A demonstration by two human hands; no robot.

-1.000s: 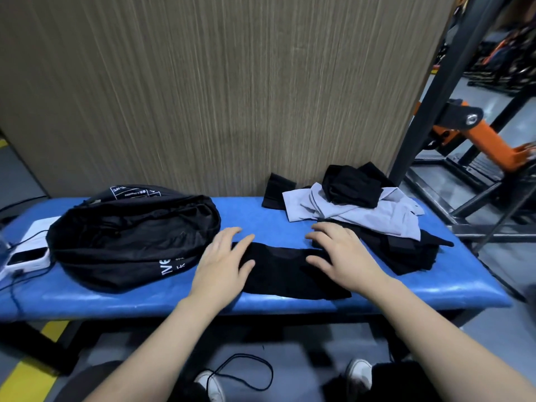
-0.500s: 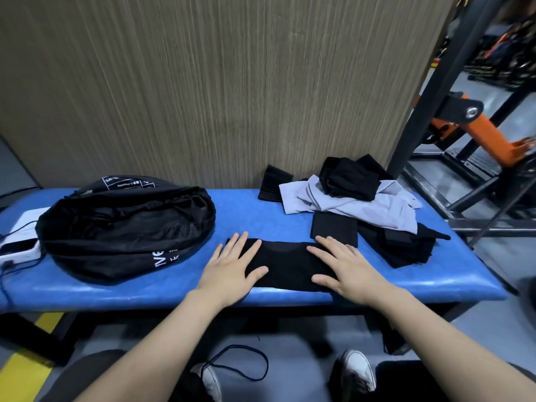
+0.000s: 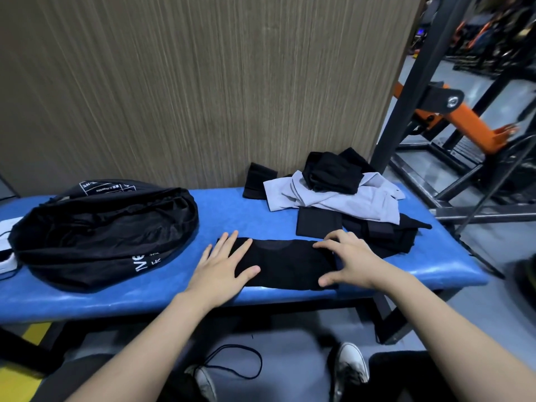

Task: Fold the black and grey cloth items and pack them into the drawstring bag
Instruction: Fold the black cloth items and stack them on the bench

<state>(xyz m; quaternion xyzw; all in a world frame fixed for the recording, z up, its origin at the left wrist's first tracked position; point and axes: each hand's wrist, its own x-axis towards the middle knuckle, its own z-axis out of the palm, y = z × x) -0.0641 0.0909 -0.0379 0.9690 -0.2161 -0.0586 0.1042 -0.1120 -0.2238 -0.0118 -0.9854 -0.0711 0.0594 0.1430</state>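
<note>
My left hand (image 3: pixel 222 266) lies flat on one end of the folded black cloth strip (image 3: pixel 285 264), my right hand (image 3: pixel 352 261) pinches its other end with curled fingers, and the open black drawstring bag (image 3: pixel 101 230), contents indiscernible, sits beyond my left hand.

Blue bench (image 3: pixel 232 207), drawstring bag (image 3: pixel 101 230), folded black cloth (image 3: pixel 285 264), clothes pile (image 3: pixel 342 195)

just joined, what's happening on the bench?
A person is folding a black cloth at the front edge of the blue bench. The left hand lies flat on the cloth's left end; the right hand has its fingers curled at the right end. The open drawstring bag sits to the left. Behind the cloth, a grey garment and more black pieces are piled, not yet packed.
</note>
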